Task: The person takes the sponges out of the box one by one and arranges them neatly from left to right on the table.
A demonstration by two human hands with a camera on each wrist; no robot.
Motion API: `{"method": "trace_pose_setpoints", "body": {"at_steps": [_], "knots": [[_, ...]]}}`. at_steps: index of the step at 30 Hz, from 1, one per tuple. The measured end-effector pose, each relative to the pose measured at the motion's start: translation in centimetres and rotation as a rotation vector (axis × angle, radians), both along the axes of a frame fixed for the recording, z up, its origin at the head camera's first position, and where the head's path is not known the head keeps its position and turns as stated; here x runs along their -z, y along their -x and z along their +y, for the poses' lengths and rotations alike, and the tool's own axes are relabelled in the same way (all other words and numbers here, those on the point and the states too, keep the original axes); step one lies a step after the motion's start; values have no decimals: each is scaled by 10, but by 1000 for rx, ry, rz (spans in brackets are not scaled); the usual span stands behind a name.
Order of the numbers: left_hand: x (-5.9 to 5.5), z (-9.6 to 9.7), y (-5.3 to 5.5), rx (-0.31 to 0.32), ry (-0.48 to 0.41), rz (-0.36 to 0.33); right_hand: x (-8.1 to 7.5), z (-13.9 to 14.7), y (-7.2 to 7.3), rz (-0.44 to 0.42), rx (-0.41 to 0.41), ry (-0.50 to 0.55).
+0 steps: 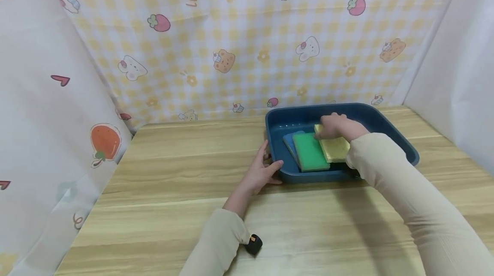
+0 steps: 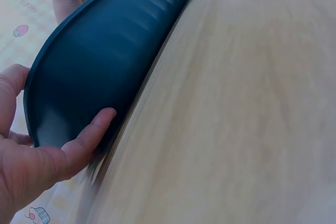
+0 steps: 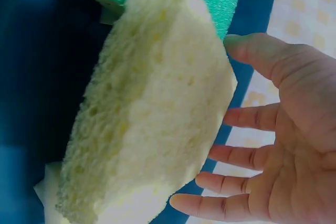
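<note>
A dark blue tray (image 1: 308,176) stands on the wooden table, holding sponges. A yellow sponge (image 1: 336,149) lies beside a green sponge (image 1: 310,152), which partly covers a blue sponge (image 1: 288,142). My right hand (image 1: 335,127) reaches into the tray at the yellow sponge's far end. In the right wrist view its fairly straight fingers (image 3: 247,156) and thumb touch or nearly touch that sponge's edge. At the tray's front left corner, my left hand (image 1: 261,172) rests with thumb and fingers spread, touching rim and outer wall.
A wooden table (image 1: 185,181) lies under the tray. Behind it hangs a yellow checked cloth (image 1: 247,23), with pale cloth walls at both sides. A small black device (image 1: 253,244) sits at the left sleeve.
</note>
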State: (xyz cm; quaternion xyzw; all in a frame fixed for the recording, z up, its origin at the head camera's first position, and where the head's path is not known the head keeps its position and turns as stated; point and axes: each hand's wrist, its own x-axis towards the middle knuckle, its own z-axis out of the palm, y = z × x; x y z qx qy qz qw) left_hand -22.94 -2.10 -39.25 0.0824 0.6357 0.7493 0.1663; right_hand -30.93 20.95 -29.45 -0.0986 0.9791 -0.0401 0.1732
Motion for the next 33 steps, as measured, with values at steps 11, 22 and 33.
{"method": "trace_pose_setpoints", "body": {"at_steps": [11,22,33], "knots": [[-2,4,-3,-3,6,1,2,7,-7,-48,103,47],[-1,6,-2,-5,15,-6,-8,9,-9,-19,76,39],[4,0,2,-13,-1,5,-29,-13,-23,-3,63,-56]]}}
